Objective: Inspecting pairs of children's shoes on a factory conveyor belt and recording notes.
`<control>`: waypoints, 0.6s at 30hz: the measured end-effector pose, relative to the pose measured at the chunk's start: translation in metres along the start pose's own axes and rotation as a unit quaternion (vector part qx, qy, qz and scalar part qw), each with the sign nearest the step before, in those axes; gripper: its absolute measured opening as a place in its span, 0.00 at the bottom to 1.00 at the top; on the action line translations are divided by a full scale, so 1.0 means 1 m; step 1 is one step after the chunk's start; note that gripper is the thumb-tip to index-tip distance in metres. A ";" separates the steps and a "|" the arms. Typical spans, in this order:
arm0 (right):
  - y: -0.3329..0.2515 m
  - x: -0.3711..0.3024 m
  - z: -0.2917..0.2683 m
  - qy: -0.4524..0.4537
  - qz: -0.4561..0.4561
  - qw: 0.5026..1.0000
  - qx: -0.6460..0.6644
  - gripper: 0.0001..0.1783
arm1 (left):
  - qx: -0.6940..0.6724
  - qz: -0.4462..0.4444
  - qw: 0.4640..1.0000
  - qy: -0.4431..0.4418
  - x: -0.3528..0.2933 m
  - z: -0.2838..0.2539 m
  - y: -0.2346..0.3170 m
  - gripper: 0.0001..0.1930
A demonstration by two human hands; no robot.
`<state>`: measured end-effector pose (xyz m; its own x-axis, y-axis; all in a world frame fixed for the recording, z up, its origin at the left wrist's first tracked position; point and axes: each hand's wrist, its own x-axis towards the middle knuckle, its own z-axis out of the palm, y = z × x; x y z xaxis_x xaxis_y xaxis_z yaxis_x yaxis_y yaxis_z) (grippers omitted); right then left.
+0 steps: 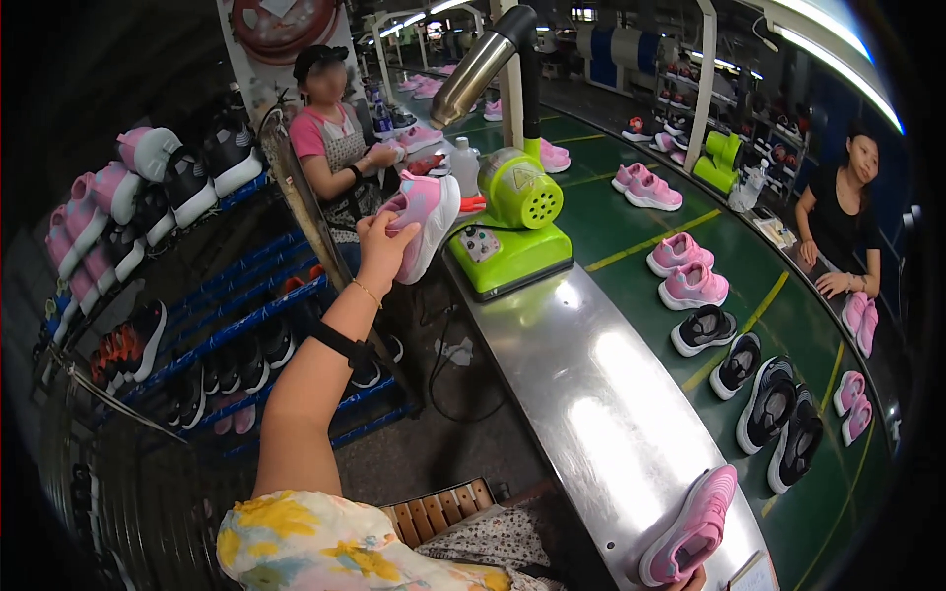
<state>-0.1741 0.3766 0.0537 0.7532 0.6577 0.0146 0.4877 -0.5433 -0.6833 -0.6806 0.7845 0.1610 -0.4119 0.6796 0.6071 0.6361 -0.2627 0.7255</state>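
Note:
A pink sneaker (pixel 439 217) with a white sole is raised in my left hand (pixel 382 241), fingers closed on its side. Close beside it stands a bright green hot-air blower (pixel 517 261), whose metal nozzle (pixel 478 79) slants down from above. At the lower right, a second pink sneaker (pixel 698 517) is over the near end of the metal bench (pixel 601 384). Fingertips of my right hand (pixel 693 581) grip that sneaker at its heel end; the rest of this hand is hidden or out of the picture.
Beyond the bench, a green conveyor belt (pixel 611 222) with yellow lines carries pink and black sneakers. A blue rack (pixel 236 286) loaded with shoes stands on the left. One person (pixel 330 148) works ahead of me; another person (pixel 843 217) sits across the belt.

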 end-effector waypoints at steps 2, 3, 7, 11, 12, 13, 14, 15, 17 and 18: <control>0.003 0.001 0.001 -0.007 0.018 1.000 -0.006 0.25 | 0.037 -0.056 0.998 -0.008 0.028 0.001 -0.014 0.18; 0.004 0.003 0.002 -0.002 -0.001 1.000 0.012 0.25 | 0.046 -0.086 0.995 -0.006 0.038 0.004 -0.019 0.18; 0.011 0.005 0.006 0.005 0.000 1.000 -0.018 0.25 | 0.045 -0.156 0.987 0.017 0.069 0.019 -0.027 0.21; 0.018 0.006 0.012 0.026 -0.021 0.999 -0.008 0.25 | 0.045 -0.188 0.980 0.046 0.090 0.031 -0.025 0.23; 0.019 0.006 0.012 0.030 -0.027 0.999 -0.005 0.24 | 0.045 -0.188 0.980 0.052 0.093 0.032 -0.024 0.23; 0.019 0.006 0.013 0.028 -0.022 0.999 -0.012 0.24 | 0.052 -0.182 0.980 0.053 0.095 0.033 -0.024 0.23; 0.019 0.006 0.013 0.026 -0.016 0.999 -0.018 0.24 | 0.045 -0.173 0.983 0.046 0.095 0.033 -0.024 0.23; 0.019 0.006 0.013 0.024 -0.010 0.999 -0.025 0.24 | 0.036 -0.160 0.986 0.040 0.095 0.033 -0.024 0.22; 0.017 0.006 0.013 0.026 -0.010 0.999 -0.023 0.24 | 0.025 -0.141 0.989 0.022 0.095 0.033 -0.025 0.21; 0.017 0.006 0.013 0.027 -0.010 0.999 -0.022 0.24 | 0.023 -0.134 0.991 0.012 0.094 0.032 -0.024 0.21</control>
<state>-0.1670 0.3784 0.0332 0.7648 0.6407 0.0681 0.5211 -0.5528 -0.6503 -0.7142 0.8769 0.1902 -0.5842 0.7044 0.4031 0.5312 -0.0436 0.8461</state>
